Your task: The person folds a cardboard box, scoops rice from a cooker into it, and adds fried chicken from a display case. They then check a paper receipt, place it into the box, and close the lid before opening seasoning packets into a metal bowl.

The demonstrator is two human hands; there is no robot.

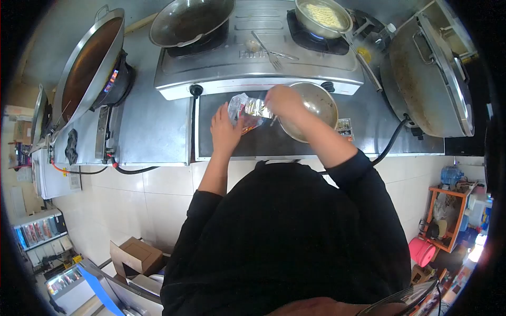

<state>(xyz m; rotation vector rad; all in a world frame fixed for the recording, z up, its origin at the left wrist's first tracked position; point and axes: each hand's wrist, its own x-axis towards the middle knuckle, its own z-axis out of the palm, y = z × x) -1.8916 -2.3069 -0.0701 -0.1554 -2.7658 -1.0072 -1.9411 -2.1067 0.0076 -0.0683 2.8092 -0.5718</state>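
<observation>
My left hand (225,131) is closed on a clear plastic wrapper (252,124) with red and orange print, held just above the dark counter strip. My right hand (285,102) pinches a silver foil sachet (258,108) that lies against the wrapper's top. Under my right wrist sits a metal bowl (322,108), partly covered by the forearm. A small printed packet (344,128) rests on the counter right of the bowl. Behind my hands, a fork (274,61) lies on the stove top, crossed with another utensil.
On the two-burner stove (232,71) stand a wok (192,18) and a pot (320,32) holding a noodle block (324,16) over a blue flame. A big wok (87,68) stands left, a large lidded pan (416,79) right. Hoses hang near the counter's front edge.
</observation>
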